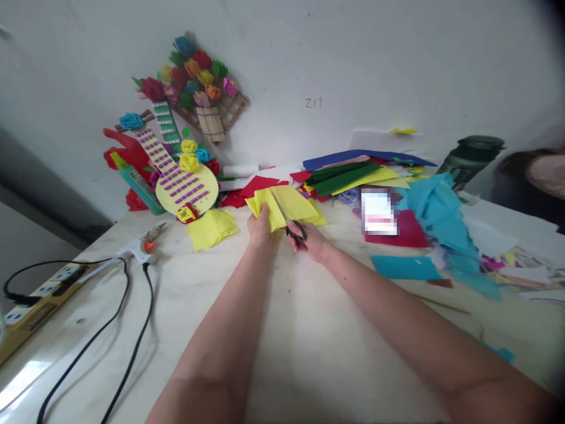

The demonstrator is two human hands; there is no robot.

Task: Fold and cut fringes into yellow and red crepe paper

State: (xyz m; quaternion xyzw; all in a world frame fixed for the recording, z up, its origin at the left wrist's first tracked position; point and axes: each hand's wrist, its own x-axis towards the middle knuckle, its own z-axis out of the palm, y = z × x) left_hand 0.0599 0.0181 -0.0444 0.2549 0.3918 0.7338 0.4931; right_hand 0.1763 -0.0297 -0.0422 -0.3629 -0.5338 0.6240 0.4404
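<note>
My left hand [260, 227] pinches the left end of a folded yellow crepe paper sheet [298, 203], its thumb lying on top. My right hand [306, 238] grips dark-handled scissors [296, 231] at the paper's front edge. The scissor blades point up and to the left across the yellow sheet; I cannot tell whether they are cutting through it. Left of my left hand lies another yellow paper piece [212, 228] on the table. Most fingers of my left hand are hidden beneath the sheet.
A glue gun [139, 250] with black cords lies at left by a power strip [42, 297]. A paper guitar [188, 191] with flowers leans at the back left. Coloured sheets [348, 176] pile along the wall. Blue paper [441, 212] and a green bottle [470, 159] are at right.
</note>
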